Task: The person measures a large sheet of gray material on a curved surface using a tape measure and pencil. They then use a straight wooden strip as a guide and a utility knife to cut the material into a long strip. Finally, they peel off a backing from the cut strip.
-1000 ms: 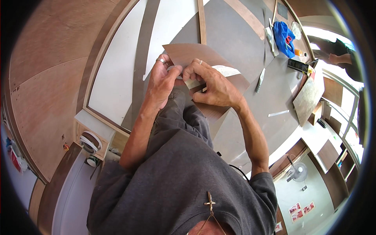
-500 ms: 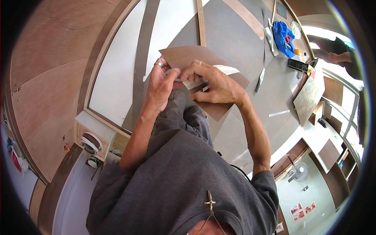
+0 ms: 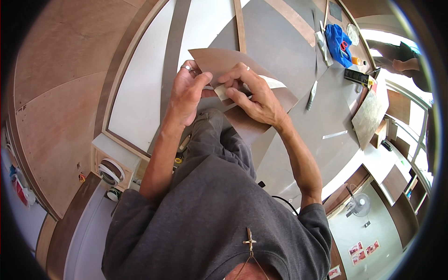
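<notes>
A thin brown sheet (image 3: 226,59), bent upward with a pointed corner at the far left, is raised over my knees. My left hand (image 3: 185,95) pinches its left edge between thumb and fingers; a ring shows on one finger. Over the sheet's near side, my right hand (image 3: 255,98) has curled fingers and a thumb closed at a small pale strip (image 3: 220,93). The fingertips partly cover how the strip is held. Behind the right knuckles, a whitish patch (image 3: 272,82) shows on the sheet.
A knife-like tool (image 3: 311,95) and a pale strip of material (image 3: 334,135) lie on the grey work surface (image 3: 298,116). Further right are a blue bag (image 3: 337,44) with red-handled scissors (image 3: 344,45) and a dark can (image 3: 356,77). Another person (image 3: 406,65) stands at far right.
The right thumb has moved up and closer to its index finger at the pale strip. The sheet and both hands have risen slightly away from my body.
</notes>
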A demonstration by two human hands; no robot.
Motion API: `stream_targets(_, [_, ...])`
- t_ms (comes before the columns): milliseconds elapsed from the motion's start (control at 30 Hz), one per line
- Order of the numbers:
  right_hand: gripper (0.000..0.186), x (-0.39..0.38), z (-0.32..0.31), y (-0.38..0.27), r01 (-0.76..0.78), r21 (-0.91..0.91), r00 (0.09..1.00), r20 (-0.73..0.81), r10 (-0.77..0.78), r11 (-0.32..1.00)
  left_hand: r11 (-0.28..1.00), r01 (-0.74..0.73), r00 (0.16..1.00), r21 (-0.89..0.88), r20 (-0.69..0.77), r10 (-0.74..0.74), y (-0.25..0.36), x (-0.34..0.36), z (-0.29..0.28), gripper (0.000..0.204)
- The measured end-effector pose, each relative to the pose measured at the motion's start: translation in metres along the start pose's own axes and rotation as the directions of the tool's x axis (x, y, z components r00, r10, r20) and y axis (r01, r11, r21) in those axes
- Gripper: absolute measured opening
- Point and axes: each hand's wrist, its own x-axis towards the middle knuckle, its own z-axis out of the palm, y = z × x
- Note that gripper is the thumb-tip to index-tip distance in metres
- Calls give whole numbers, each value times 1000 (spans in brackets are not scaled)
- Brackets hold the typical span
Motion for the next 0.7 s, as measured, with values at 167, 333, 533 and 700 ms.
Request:
stream_targets(167, [12,4,-7,-4,-53,-117,989,129,69,992,999,16,1000,34,-17,-15,-3,-3,6,30])
stream_targets(333, [11,0,-10,0,-72,-119,984,154,90,990,998,16,1000,61,10,-17,-5,-3,12,34])
stream_targets(533, [10,2,-19,-11,-123,-152,977,156,147,981,999,5,999,54,32,-7,-5,-4,15,37])
stream_targets(700, [10,3,-20,-10,78,-256,992,118,-49,964,999,-26,999,42,35,24,-1,-2,21,31])
